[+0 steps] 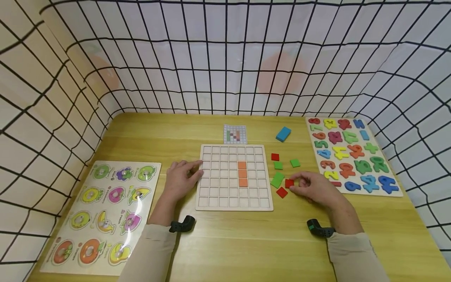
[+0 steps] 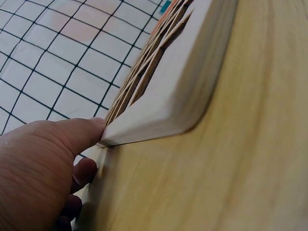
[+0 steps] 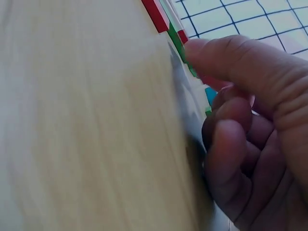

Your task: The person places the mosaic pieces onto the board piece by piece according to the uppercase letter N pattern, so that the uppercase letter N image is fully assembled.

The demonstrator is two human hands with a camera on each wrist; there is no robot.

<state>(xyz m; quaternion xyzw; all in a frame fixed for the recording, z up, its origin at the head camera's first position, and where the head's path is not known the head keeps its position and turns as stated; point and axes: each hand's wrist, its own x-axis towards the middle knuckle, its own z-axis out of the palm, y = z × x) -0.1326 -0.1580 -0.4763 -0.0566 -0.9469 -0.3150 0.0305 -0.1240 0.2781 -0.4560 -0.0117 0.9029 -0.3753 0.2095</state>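
The square wooden grid board (image 1: 234, 206) lies flat on the table, with several orange tiles (image 1: 242, 173) in a vertical line in its cells. My left hand (image 1: 181, 178) rests at the board's left edge, its thumb and forefinger touching the rim; the thumb (image 2: 82, 134) meets the corner in the left wrist view. To the right of the board, my right hand (image 1: 313, 188) pinches a red square tile (image 1: 289, 183) between thumb and forefinger. Around it lie other red tiles (image 1: 282, 192) and several green tiles (image 1: 277, 179). In the right wrist view the thumb hides most of the held tile.
Behind the board lies a small pattern card (image 1: 235, 134). A blue block (image 1: 283, 134) sits at the back right. A number puzzle board (image 1: 354, 156) is on the right, a fruit puzzle board (image 1: 102, 215) on the left. Black wire mesh (image 1: 225, 70) surrounds the table.
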